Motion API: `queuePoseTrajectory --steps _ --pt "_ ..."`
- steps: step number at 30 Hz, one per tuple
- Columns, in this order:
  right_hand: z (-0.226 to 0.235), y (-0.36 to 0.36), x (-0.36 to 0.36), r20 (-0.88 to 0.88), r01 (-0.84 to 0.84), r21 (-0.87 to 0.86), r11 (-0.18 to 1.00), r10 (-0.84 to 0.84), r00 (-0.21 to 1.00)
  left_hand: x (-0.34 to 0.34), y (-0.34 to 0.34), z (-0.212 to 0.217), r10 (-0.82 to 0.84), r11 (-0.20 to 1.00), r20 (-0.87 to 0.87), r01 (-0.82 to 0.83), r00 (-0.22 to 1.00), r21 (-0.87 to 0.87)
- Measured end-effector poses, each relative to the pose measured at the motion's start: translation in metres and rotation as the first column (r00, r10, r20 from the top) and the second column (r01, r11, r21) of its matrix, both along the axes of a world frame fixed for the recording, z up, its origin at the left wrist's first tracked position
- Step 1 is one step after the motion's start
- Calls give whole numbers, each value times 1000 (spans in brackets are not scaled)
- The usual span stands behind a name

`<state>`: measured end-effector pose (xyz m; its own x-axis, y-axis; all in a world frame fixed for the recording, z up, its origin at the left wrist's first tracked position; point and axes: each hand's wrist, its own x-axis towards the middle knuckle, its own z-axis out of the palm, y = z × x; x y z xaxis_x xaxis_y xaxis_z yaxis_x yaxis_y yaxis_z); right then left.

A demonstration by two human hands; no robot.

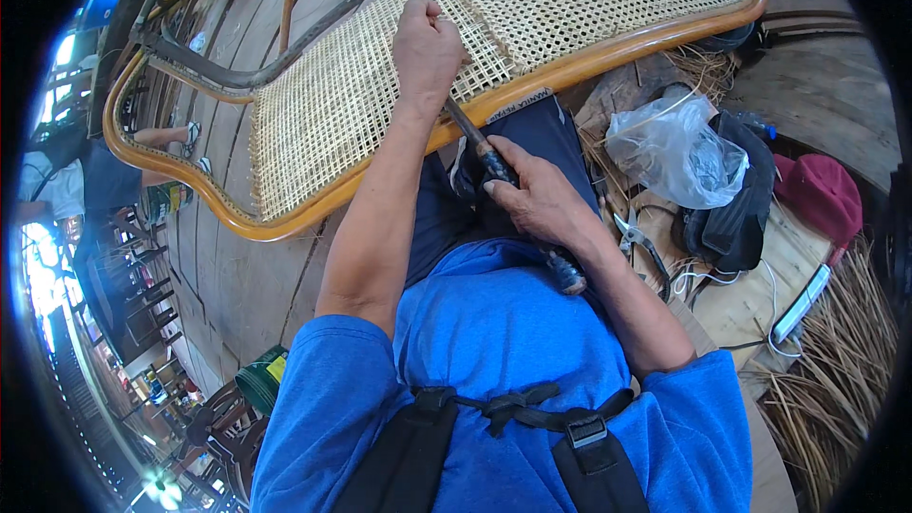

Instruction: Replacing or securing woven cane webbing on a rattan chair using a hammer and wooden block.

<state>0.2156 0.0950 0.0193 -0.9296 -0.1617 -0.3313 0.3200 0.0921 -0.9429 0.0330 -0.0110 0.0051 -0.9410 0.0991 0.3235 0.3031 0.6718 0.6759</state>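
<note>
Pressing fist-closed on the cane webbing (380, 85) at 12 o'clock, left hand (426, 43); right hand (541, 195) holds a dark-handled tool (489, 161); clear plastic bag (679, 152), pliers (638, 239) at 3 o'clock

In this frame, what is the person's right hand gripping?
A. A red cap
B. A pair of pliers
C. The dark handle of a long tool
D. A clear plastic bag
C: the right hand is closed around the dark handle of a long tool whose tip runs up under the left hand at the edge of the woven cane panel; the plastic bag, the red cap and the pliers lie untouched beside it.
</note>
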Motion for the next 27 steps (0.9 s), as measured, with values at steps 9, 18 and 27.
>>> queuePoseTrajectory --steps 9,18,27 --pt "3 3 -8 67 -66 -184 981 79 995 -4 6 4 -26 1000 123 27 992 -2" --pt "7 5 11 49 -67 -72 995 70 996 4 -8 7 -5 999 62 7 998 -37" --pt "5 7 11 30 -76 -103 992 79 996 6 -3 -12 -27 995 -114 15 993 -101"
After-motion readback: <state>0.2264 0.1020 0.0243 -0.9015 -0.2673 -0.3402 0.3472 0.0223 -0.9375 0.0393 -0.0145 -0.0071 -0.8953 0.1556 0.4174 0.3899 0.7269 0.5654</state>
